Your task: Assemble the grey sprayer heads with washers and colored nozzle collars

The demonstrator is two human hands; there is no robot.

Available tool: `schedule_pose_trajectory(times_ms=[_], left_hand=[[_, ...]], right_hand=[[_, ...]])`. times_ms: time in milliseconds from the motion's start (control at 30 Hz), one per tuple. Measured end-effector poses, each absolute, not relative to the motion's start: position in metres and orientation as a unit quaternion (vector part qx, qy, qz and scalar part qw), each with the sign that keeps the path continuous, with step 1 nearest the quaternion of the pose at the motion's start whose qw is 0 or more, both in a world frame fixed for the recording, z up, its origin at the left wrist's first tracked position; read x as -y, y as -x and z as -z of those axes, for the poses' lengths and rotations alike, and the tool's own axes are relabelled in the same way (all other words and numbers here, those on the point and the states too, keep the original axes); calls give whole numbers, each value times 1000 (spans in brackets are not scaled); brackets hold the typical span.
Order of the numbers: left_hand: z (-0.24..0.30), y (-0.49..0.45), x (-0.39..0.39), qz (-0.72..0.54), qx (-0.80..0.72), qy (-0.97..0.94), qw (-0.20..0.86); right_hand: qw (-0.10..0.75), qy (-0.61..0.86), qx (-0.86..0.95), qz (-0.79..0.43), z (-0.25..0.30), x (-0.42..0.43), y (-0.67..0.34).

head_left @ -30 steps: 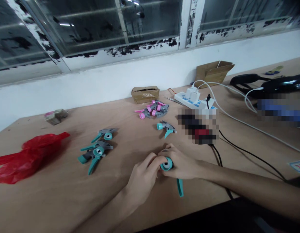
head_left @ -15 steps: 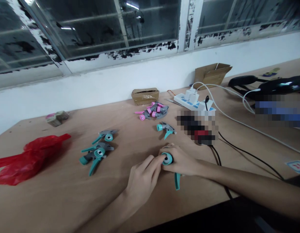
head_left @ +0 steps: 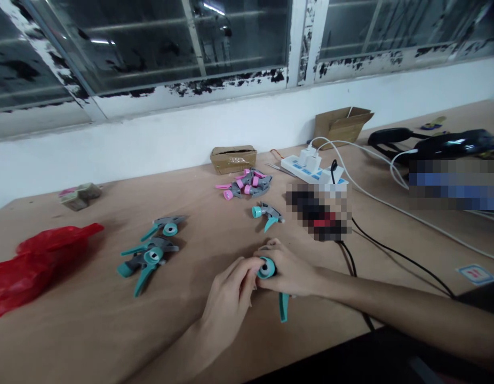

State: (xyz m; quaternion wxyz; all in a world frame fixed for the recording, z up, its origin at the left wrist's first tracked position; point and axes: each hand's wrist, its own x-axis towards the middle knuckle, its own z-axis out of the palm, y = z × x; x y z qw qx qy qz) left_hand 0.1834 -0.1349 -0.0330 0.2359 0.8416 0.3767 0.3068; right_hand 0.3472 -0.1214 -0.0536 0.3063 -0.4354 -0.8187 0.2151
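Observation:
My right hand (head_left: 289, 269) is wrapped around a grey and teal trigger spray head (head_left: 266, 268), its round collar opening toward me and its teal lever hanging below the hand. At the collar's left rim, the closed fingers of my left hand (head_left: 229, 293) pinch the same spray head. The grey body is mostly hidden by my right hand. Beyond my hands lies another teal spray head (head_left: 268, 213). Several teal spray heads (head_left: 151, 258) lie to the left. Farther back is a pile of pink and grey spray heads (head_left: 247, 184).
A red plastic bag (head_left: 47, 261) lies at the left. Along the wall stand a small cardboard box (head_left: 233, 160) and an open carton (head_left: 341, 127). A white power strip (head_left: 311, 172) and cables occupy the right side, near a blurred dark object (head_left: 317, 213).
The view has shifted, so most things sit slightly farther left. My left fingertips have moved off the collar opening to its edge, and more of the white inner ring shows.

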Motion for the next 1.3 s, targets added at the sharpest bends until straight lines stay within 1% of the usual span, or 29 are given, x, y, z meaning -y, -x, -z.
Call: schedule_pose_trajectory(times_ms=[233,467,733,900,1300], left_hand=[[35,-186,142,-311,-413,-799,307],[34,-186,138,-288,-416,-800,323],[33,-183,135,-270,-410,-825,279],[29,-179,129,-231,-387,-847,282],[22,-179,127,-217,-381,-856,272]], right_hand=[[301,437,819,-219,53,122,-347],[299,439,818,-220,54,121,-347],[288,423,832,-216,57,122,-348],[304,410,833,-213,60,122,-349],[318,428,815,-228,59,125,-349]])
